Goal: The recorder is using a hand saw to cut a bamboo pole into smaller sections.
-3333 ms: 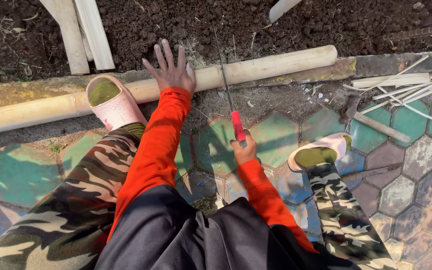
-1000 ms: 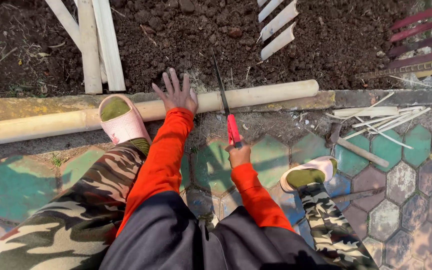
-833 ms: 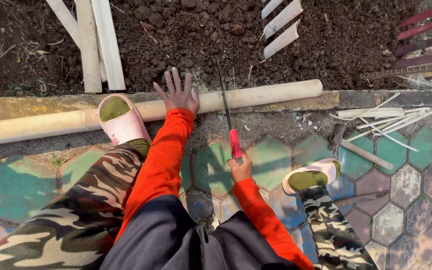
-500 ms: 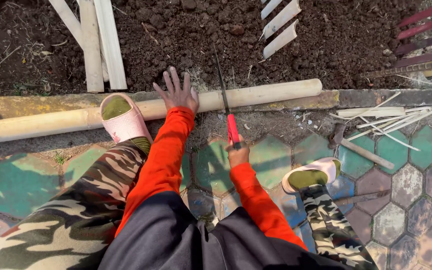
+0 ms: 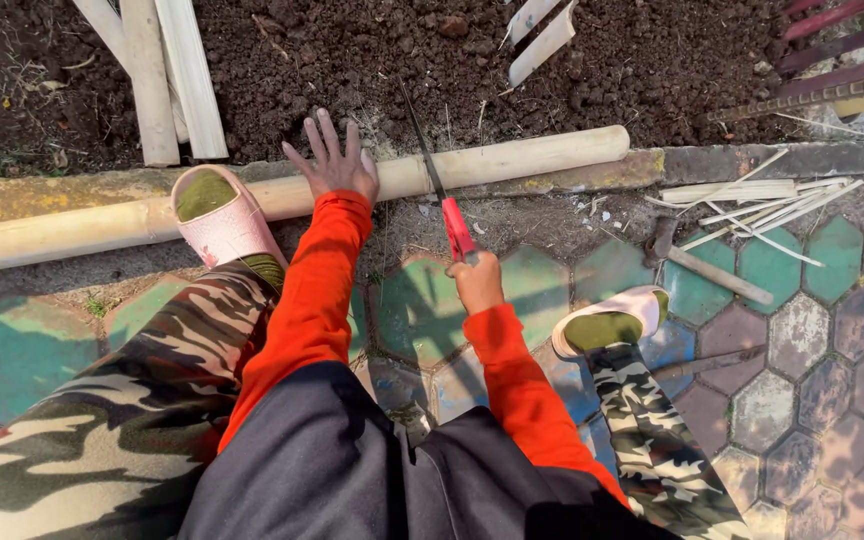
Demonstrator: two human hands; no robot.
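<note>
A long pale bamboo pole [image 5: 512, 160] lies across the kerb between soil and paving. My left hand [image 5: 332, 160] presses flat on it with fingers spread. Just left of that hand my left foot in a pink slipper [image 5: 220, 215] also rests on the pole. My right hand [image 5: 476, 281] grips the red handle of a narrow hand saw [image 5: 438, 195], whose dark blade crosses the pole right beside my left hand. Both arms wear orange sleeves.
Dark soil fills the top, with pale bamboo slats [image 5: 157, 75] at upper left and split pieces [image 5: 542, 35] at upper middle. Thin bamboo strips [image 5: 752, 200] and a hammer [image 5: 697, 262] lie on the hexagonal pavers at right. My right slippered foot [image 5: 607, 325] is near them.
The saw has slid back and forth over the pole in my right hand. My left hand and left foot have stayed on the pole; the view has shifted slightly.
</note>
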